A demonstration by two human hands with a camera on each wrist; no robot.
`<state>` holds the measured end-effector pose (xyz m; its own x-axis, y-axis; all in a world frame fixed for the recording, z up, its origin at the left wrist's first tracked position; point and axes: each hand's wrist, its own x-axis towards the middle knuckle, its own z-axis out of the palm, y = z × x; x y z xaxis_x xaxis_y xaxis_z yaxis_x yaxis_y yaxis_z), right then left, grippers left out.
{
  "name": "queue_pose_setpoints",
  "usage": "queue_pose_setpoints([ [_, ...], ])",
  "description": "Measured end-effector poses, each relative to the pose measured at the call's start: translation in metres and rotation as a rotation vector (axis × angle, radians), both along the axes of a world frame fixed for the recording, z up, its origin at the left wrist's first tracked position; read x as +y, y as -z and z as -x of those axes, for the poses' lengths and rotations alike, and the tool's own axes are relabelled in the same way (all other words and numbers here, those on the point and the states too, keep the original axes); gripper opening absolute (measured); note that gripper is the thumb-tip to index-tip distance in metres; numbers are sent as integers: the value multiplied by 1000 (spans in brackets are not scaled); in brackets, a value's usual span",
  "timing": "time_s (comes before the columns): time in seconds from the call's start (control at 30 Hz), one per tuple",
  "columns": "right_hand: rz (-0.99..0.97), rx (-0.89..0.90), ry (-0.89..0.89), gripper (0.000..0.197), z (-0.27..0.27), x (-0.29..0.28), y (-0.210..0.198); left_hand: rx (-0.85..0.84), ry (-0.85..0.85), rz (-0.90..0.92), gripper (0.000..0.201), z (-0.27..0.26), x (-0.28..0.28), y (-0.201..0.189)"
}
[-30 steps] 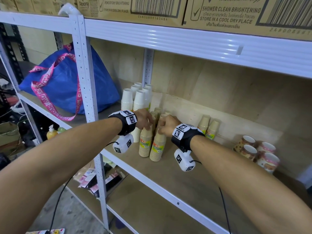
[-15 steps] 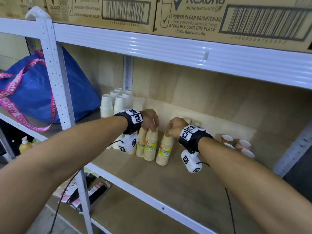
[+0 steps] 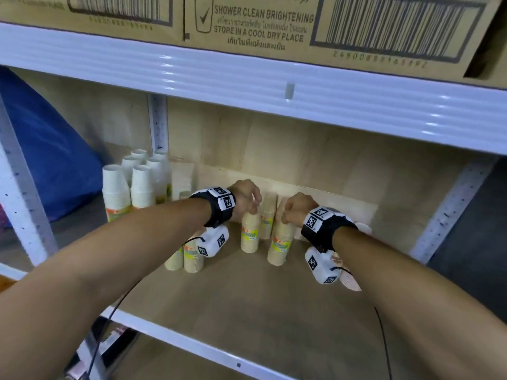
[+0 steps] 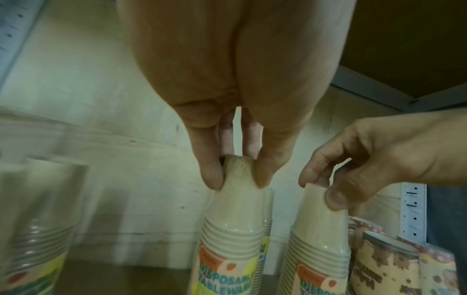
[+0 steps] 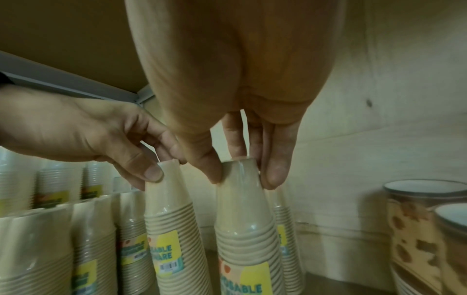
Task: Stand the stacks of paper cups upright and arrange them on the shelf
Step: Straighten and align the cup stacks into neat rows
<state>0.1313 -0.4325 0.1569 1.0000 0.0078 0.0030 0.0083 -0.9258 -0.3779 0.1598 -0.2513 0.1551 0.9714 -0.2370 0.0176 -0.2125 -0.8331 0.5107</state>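
Note:
Two wrapped stacks of tan paper cups stand upright, bottoms up, on the wooden shelf [image 3: 247,297]. My left hand [image 3: 253,211] pinches the top of the left stack [image 3: 250,237] from above; the left wrist view shows thumb and fingers of this hand [image 4: 237,179] round that stack [image 4: 232,235]. My right hand [image 3: 285,219] pinches the top of the right stack [image 3: 280,248] the same way, and its grip [image 5: 242,179] on that stack [image 5: 247,229] shows in the right wrist view. Another tan stack [image 3: 267,220] stands behind them.
Several more tan stacks [image 3: 189,256] stand at the left under my left wrist. White cup stacks [image 3: 129,187] stand at the back left by a shelf post [image 3: 157,122]. Patterned cups [image 5: 417,223] are at the right. The upper shelf beam [image 3: 274,86] hangs low overhead.
Both hands keep their pinch on the stack tops. The two stacks have shifted right, away from the group by the white cups, and my view has turned right and closer.

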Motion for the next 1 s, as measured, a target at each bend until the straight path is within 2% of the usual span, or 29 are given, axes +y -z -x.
queue_pose_setpoints([
  [0.13,5,14,45,34,-17,-20,5,-6,22,-14,34,-18,-15,4],
  [0.37,16,-17,132,38,-40,-41,11,-42,71,-52,36,-44,-31,16],
  [0.5,3,-3,126,32,-49,-48,10,-39,95,-52,37,-54,-36,19],
  [0.9,-53,-50,81,19,-83,-60,24,-14,133,-53,10,-72,-45,28],
  [1.0,-52,-60,64,18,-90,-60,25,-10,144,-64,11,-75,-44,29],
])
